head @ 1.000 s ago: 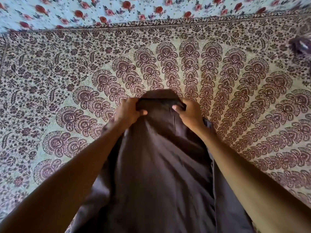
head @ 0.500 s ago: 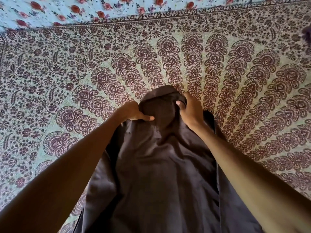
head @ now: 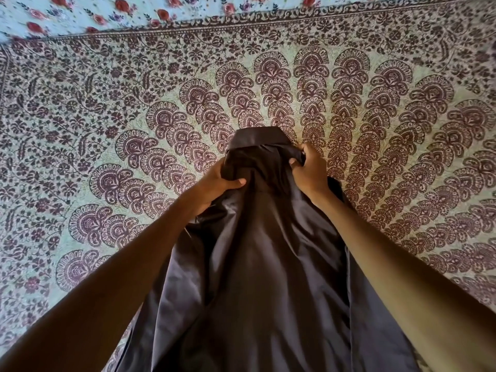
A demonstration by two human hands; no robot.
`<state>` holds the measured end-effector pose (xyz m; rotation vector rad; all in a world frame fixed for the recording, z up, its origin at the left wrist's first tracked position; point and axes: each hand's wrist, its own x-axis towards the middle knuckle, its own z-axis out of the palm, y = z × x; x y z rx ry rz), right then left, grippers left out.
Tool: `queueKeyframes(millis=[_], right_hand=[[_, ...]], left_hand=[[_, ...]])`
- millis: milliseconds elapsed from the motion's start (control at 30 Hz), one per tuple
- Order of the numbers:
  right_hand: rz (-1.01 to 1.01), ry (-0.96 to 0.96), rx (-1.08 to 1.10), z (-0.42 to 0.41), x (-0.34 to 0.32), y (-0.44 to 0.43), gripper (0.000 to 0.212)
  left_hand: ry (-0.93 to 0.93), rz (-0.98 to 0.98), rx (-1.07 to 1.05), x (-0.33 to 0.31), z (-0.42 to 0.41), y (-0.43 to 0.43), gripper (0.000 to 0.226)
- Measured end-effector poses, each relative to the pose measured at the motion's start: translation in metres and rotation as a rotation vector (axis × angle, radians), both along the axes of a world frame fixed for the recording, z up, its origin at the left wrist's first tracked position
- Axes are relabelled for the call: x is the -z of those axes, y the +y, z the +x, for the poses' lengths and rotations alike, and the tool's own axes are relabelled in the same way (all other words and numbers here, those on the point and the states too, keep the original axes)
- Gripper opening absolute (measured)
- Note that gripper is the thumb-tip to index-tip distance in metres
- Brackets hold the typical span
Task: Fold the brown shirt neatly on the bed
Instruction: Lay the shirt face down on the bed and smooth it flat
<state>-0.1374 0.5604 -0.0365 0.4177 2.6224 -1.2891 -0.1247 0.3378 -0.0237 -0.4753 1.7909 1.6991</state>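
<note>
1. At the centre of the bed (head: 80,108), the brown shirt (head: 257,264) lies stretched lengthwise, its long axis running from the near edge of the view straight away from the person, collar (head: 257,138) at the far end.
2. Left hand (head: 217,186): its fingers are curled shut on a bunch of cloth at the left shoulder, thumb on top.
3. Right hand (head: 308,173): its fingers are closed on the fabric at the right shoulder, just below the collar.
4. Both hands sit at the far end of the garment, about equally near the collar; the body of the shirt trails back between the forearms toward the person, so any fold probably brings the far end toward the near hem.
5. Surface: a patterned bedspread (head: 402,130) with maroon fan motifs covers the bed; a floral sheet (head: 80,12) shows beyond its far border.
</note>
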Motion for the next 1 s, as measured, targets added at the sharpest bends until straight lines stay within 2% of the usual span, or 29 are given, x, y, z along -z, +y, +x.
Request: queueKeyframes(millis=[67, 167, 267, 333, 367, 500, 533, 567, 633, 667, 700, 767, 800, 867, 933, 967, 1000], right_hand=[[0.046, -0.03, -0.036, 0.0, 0.001, -0.002, 0.02], [0.082, -0.063, -0.039, -0.004, -0.003, -0.006, 0.018], [0.148, -0.062, 0.006, -0.006, -0.007, -0.006, 0.013], [0.277, -0.088, 0.003, -0.005, -0.011, -0.008, 0.03], [0.355, -0.081, -0.017, -0.004, -0.011, -0.01, 0.034], [0.58, -0.042, -0.042, -0.005, -0.006, -0.017, 0.037], [0.588, -0.054, -0.026, -0.007, -0.004, -0.016, 0.038], [0.593, -0.06, -0.015, -0.008, -0.003, -0.015, 0.037], [0.613, -0.054, -0.007, -0.008, -0.002, -0.017, 0.035], [0.62, -0.045, 0.001, -0.008, -0.002, -0.019, 0.034], [0.635, -0.044, 0.016, -0.007, -0.003, -0.022, 0.035], [0.707, -0.058, 0.053, -0.005, -0.004, -0.028, 0.039], [0.749, -0.045, 0.075, -0.003, -0.006, -0.031, 0.04], [0.761, 0.13, 0.064, 0.004, -0.012, -0.043, 0.036], [0.595, 0.39, -0.123, 0.014, -0.013, -0.065, 0.025], [0.499, 0.438, -0.261, 0.019, -0.011, -0.079, 0.024], [0.44, 0.395, -0.385, 0.024, -0.006, -0.092, 0.03]], left_hand=[[-0.063, -0.046, 0.048, 0.0, -0.006, -0.004, 0.05], [-0.082, -0.159, 0.193, -0.007, -0.017, -0.006, 0.037], [0.103, -0.362, 0.263, -0.011, -0.027, -0.015, 0.022], [0.276, -0.647, 0.371, -0.008, -0.035, -0.029, 0.035], [0.292, -0.756, 0.464, -0.007, -0.038, -0.039, 0.042], [0.044, -0.888, 0.899, -0.011, -0.036, -0.081, 0.055], [0.015, -0.894, 0.917, -0.013, -0.033, -0.091, 0.057], [0.032, -0.877, 0.83, -0.014, -0.031, -0.1, 0.057], [0.122, -0.774, 0.4, -0.01, -0.024, -0.114, 0.052], [0.148, -0.684, 0.194, -0.008, -0.02, -0.119, 0.048], [0.13, -0.56, 0.08, -0.008, -0.018, -0.126, 0.043], [-0.034, -0.315, 0.118, -0.011, -0.01, -0.134, 0.04], [-0.102, -0.281, 0.208, -0.011, -0.005, -0.139, 0.039], [-0.072, -0.386, 0.289, -0.009, -0.001, -0.146, 0.027], [0.114, -0.563, 0.171, -0.005, -0.001, -0.148, 0.017], [0.192, -0.617, 0.121, -0.005, -0.002, -0.147, 0.018], [0.248, -0.685, 0.116, -0.003, -0.002, -0.146, 0.018]])
